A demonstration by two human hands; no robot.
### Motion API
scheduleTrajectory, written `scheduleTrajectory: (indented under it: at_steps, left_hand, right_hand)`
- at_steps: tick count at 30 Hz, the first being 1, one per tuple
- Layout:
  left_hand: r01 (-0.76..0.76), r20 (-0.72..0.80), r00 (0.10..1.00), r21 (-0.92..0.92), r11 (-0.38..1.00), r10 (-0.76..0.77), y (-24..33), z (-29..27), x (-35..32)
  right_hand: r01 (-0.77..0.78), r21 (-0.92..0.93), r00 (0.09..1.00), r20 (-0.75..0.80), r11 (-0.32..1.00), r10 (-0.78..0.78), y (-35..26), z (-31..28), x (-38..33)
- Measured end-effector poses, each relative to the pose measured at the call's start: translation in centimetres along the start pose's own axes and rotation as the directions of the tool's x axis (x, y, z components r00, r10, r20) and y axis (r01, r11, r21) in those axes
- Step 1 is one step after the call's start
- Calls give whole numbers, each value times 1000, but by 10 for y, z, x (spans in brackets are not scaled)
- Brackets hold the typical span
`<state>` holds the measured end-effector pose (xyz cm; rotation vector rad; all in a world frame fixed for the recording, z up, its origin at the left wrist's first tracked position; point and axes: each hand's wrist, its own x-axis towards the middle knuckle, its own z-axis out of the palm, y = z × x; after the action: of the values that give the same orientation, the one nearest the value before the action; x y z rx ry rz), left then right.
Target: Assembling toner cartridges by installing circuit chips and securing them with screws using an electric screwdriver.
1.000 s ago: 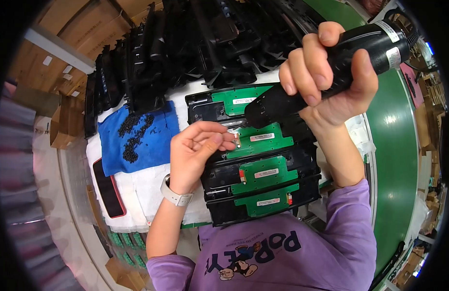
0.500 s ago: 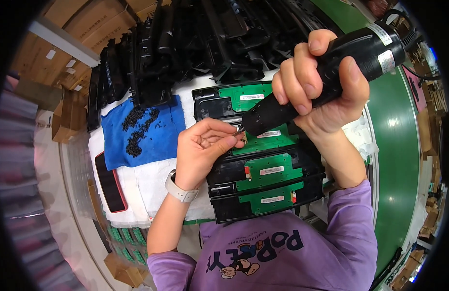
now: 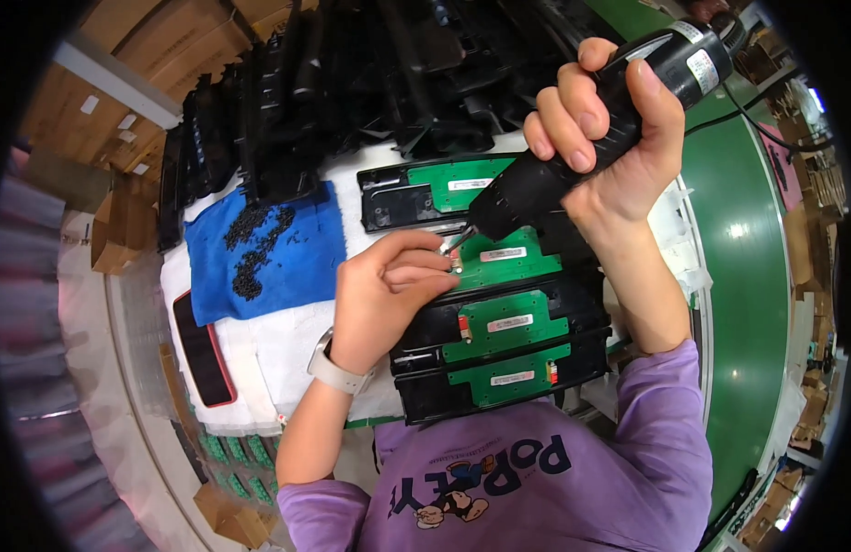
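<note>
In my right hand (image 3: 628, 175) is a black electric screwdriver (image 3: 517, 195), tilted so its bit points down and left. The bit tip meets the left end of a green circuit board (image 3: 536, 265) in a black plastic housing. My left hand (image 3: 375, 299) is beside that tip, its fingers curled together over the board's end next to a small red-and-white part (image 3: 456, 262). Anything pinched in those fingers is too small or hidden to make out. Nearer to me lie two more black housings with green boards (image 3: 485, 339) (image 3: 499, 391); another board (image 3: 425, 184) lies beyond.
A blue cloth (image 3: 306, 267) holds a heap of tiny black screws (image 3: 251, 276). A phone with a red edge (image 3: 203, 354) lies left. Black plastic parts (image 3: 398, 83) are piled at the back. A green surface (image 3: 743, 322) runs along the right; the screwdriver's cable (image 3: 752, 120) hangs there.
The screwdriver and my right hand have shifted slightly left and up, with the bit now showing below the nose. My left fingers have drawn slightly back from the tip.
</note>
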<state>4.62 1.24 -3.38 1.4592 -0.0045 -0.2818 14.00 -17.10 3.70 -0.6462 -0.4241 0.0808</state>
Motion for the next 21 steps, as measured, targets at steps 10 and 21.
scheduleTrajectory:
  at_steps: [10, 21]
  left_hand:
    - [-160, -189, 965, 132, 978, 183, -3, -25, 2]
    - [-178, -298, 917, 296, 939, 267, -5, -31, 10]
  right_hand:
    - [199, -648, 980, 148, 735, -134, -21, -47, 31]
    - [173, -681, 984, 145, 712, -100, -16, -57, 38]
